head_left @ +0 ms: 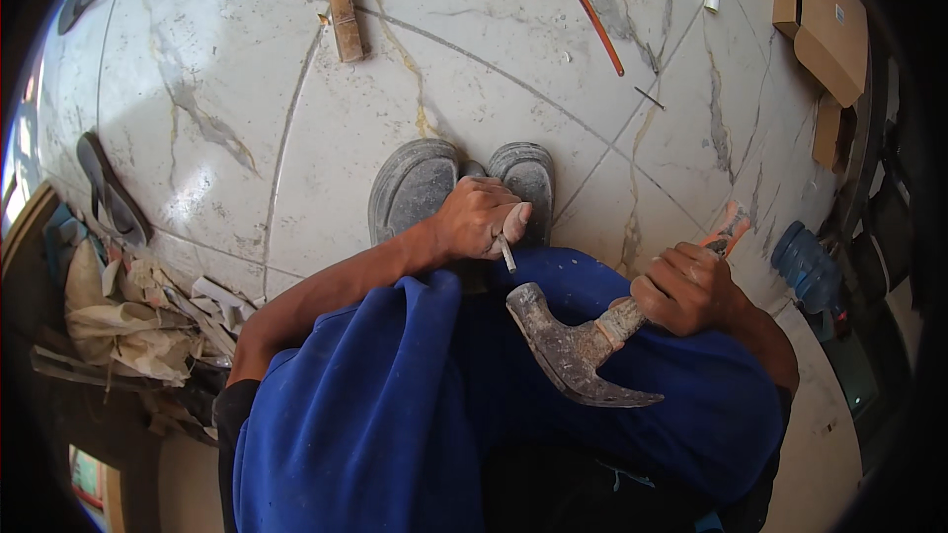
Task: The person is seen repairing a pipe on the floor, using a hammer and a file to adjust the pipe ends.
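My right hand (686, 286) is wrapped round the handle of a worn claw hammer (563, 345). The hammer's grey, dusty head hangs over my blue-clad lap, its flat face toward my left hand and its claw curving down to the right. My left hand (481, 219) is closed above my shoes, gripping a thin grey rod (508, 255). One short end of the rod sticks out below the thumb; the rest is hidden by the fingers, so its kind cannot be made out. Hammer and rod are apart.
Dusty grey shoes (420, 188) stand on the marbled tile floor (212, 59). Ahead lie a wooden strip (342, 5) and a red-and-black rod (585, 10). Cardboard boxes (829, 25) and a blue water bottle (805, 262) are at right; a sandal (111, 188) and scrap pile (128, 311) at left.
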Tool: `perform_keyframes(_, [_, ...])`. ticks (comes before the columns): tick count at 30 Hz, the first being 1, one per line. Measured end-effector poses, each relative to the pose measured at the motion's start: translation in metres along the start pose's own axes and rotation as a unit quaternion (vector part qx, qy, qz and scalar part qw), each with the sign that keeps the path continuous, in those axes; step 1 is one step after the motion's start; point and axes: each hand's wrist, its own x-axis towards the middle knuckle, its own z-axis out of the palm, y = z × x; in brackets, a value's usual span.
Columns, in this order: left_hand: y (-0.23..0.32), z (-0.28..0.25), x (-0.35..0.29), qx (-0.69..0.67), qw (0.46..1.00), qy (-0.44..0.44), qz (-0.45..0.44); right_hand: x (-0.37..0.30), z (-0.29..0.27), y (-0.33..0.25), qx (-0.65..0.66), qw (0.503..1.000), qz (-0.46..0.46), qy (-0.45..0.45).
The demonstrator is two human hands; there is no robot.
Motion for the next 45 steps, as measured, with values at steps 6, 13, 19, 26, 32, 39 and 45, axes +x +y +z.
perform_keyframes(6, [-0.004,0.000,0.001,0.016,1.000,0.000,0.021,0.002,0.015,0.003,0.038,0.998,0.058,0.007])
perform_keyframes(13, [-0.004,-0.005,-0.008,0.021,0.999,-0.025,0.014,-0.022,0.037,0.009,0.117,0.966,0.133,0.186])
perform_keyframes(19, [0.016,-0.034,-0.011,0.208,0.965,-0.069,-0.145,-0.050,0.121,0.015,0.176,0.810,0.462,0.317])
perform_keyframes(26, [-0.001,-0.040,-0.020,0.249,0.955,-0.108,-0.116,-0.050,0.185,0.031,0.142,0.707,0.610,0.328])
perform_keyframes(32, [0.013,-0.055,0.003,0.074,0.988,-0.057,-0.122,-0.065,0.208,0.041,0.072,0.711,0.624,0.316])
perform_keyframes(39, [0.025,-0.053,-0.001,-0.038,0.987,-0.012,-0.157,-0.061,0.207,0.046,-0.011,0.766,0.583,0.271])
perform_keyframes(45, [0.040,-0.052,0.004,-0.015,0.987,-0.001,-0.160,-0.062,0.186,0.049,-0.112,0.807,0.550,0.183])
